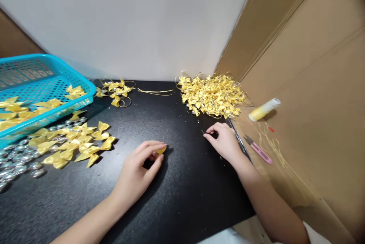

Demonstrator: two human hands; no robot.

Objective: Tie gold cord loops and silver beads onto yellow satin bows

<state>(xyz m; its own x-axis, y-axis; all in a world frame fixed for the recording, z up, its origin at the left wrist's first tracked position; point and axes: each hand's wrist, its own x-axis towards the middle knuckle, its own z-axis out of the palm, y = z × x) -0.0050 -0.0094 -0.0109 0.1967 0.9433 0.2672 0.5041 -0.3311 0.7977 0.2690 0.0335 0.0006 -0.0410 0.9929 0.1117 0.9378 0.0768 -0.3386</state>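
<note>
My left hand (139,168) rests on the black table (176,190) and pinches a small yellow ribbon bow (161,150) between its fingertips. A little to the right, my right hand (224,141) lies on the table with thumb and forefinger closed on a thin needle (203,132), which is barely visible. The two hands are apart, with bare table between them. A pile of loose yellow bows (74,143) lies left of my left hand. A heap of finished bows with gold loops (212,93) sits just behind my right hand.
A turquoise basket (42,80) holding bows stands at the far left, with silver beads (17,158) spilled before it. Cardboard walls (308,65) close the right side. On it lie a yellow thread spool (264,109), pink snips (258,149) and a thin metal tool (238,139).
</note>
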